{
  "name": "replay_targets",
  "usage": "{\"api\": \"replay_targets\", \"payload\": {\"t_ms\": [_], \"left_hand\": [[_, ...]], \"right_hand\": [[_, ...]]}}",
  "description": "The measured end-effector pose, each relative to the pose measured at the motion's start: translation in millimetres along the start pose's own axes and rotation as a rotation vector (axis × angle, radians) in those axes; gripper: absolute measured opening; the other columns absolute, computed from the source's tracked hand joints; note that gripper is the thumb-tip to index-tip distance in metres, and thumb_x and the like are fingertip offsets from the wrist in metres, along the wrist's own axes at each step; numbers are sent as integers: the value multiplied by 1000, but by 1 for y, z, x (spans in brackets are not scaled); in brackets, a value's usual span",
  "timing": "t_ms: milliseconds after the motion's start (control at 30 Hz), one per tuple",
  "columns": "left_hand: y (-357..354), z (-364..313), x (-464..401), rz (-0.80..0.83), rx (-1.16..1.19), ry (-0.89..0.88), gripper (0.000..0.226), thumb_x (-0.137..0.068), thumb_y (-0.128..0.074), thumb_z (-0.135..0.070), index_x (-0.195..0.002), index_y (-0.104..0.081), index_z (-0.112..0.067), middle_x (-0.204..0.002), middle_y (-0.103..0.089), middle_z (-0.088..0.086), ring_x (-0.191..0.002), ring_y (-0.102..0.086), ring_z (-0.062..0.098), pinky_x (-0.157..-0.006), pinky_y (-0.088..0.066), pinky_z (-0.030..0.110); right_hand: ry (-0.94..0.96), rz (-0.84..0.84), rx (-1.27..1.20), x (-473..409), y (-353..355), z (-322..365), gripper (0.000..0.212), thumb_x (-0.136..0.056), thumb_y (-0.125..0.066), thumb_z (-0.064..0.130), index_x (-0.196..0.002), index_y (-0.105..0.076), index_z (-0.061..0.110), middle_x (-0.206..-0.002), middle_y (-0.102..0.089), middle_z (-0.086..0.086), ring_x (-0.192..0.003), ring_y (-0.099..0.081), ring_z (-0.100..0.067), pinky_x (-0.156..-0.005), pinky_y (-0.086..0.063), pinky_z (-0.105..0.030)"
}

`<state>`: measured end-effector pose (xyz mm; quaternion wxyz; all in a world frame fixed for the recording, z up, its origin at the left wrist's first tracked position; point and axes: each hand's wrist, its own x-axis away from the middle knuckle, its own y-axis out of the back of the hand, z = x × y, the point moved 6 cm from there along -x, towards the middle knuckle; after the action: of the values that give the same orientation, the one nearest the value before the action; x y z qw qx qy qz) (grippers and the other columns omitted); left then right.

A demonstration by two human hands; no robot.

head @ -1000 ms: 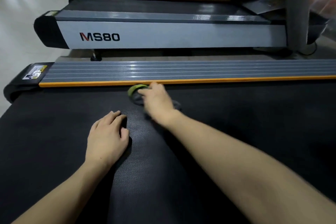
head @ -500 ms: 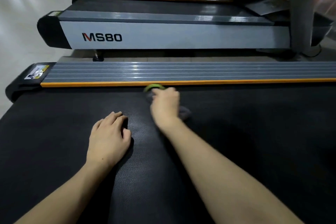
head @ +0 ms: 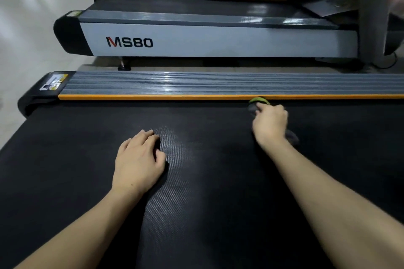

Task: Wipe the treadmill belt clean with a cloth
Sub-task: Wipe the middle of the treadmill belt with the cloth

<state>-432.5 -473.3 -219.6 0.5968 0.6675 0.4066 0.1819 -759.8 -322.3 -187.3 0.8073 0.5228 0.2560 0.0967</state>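
Far left: black end cap (head: 32,98) of the treadmill with a yellow warning sticker (head: 53,82), marking the rear of the deck. Left hand (head: 137,159) lies palm-down on the treadmill belt (head: 65,170), fingers together and only slightly bent, holding nothing; judged a brace, taking body weight so the other arm can reach across. Belt is black, textured, filling the lower frame; no dirt or streaks discernible in this light. Beyond it runs the orange strip (head: 153,96) and the ribbed grey side rail (head: 196,84). Right hand (head: 270,123) is well apart from the left, out at the far edge of the belt, fingers curled over a dark grey cloth (head: 252,108) with a green patch at its tip (fabric also shows behind the wrist, so the hand sits on top of it). Cloth touches the belt right against the orange strip, probably to catch the seam where dust collects. Behind: 1 neighbouring treadmill marked MS80 (head: 129,42), more beyond, blurred.
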Motion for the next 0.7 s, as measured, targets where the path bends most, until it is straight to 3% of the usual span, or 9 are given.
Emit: {"api": "replay_targets", "payload": {"t_ms": [100,167,267,333,433,500,600,700], "left_hand": [[0,1,-1,-5,5,5,50,-86,-37,-37,-121,-68,-19,-138,-60,-4,-138,-46,13,-115,-35,41],[0,1,0,-1,-6,-1,51,-86,-36,-37,-122,-68,-19,-138,-60,-3,-138,-47,13,-115,-36,40],[1,2,0,-1,-4,-9,53,-86,-35,-38,-124,-68,-20,-140,-60,-3,-138,-46,13,-116,-35,39],[1,3,1,-5,2,-5,54,-86,-35,-38,-124,-68,-20,-140,-60,-3,-139,-46,13,-116,-34,39],[-2,1,0,6,-7,-7,53,-86,-35,-40,-122,-68,-19,-140,-60,-2,-139,-46,14,-116,-36,42],[-2,1,-2,7,-6,-4,51,-86,-37,-39,-120,-68,-20,-138,-60,-3,-138,-46,15,-115,-37,43],[-3,1,-1,13,-2,5,49,-85,-38,-39,-119,-69,-20,-137,-60,-3,-137,-47,15,-114,-36,43],[-2,1,-1,6,2,7,50,-85,-37,-39,-120,-68,-21,-138,-60,-4,-138,-47,14,-115,-36,42]], "right_hand": [[214,44,-120,46,-34,123,24,-91,-52,23,-102,-72,30,-96,-58,-12,-90,-54,-36,-75,-40,-35],[384,191,-170,86,-51,194,19,-90,-53,20,-99,-69,26,-100,-54,-12,-95,-49,-35,-77,-40,-37],[564,260,-232,89,-48,200,18,-88,-58,19,-102,-67,26,-102,-47,-11,-98,-46,-35,-79,-46,-40],[547,247,-199,60,-45,141,28,-86,-59,22,-111,-68,32,-102,-51,-12,-97,-51,-35,-79,-49,-38],[264,123,-169,6,-20,14,29,-91,-58,24,-117,-71,30,-105,-55,-15,-98,-55,-37,-88,-51,-42],[99,32,-143,-2,2,-35,29,-94,-59,23,-121,-71,24,-106,-54,-17,-101,-54,-40,-93,-48,-42],[-9,-30,-58,21,0,-1,28,-93,-58,20,-117,-72,25,-105,-55,-18,-100,-52,-40,-90,-44,-40],[165,5,-157,66,-29,110,21,-91,-56,19,-103,-72,28,-99,-53,-12,-96,-50,-36,-83,-43,-38]]}}
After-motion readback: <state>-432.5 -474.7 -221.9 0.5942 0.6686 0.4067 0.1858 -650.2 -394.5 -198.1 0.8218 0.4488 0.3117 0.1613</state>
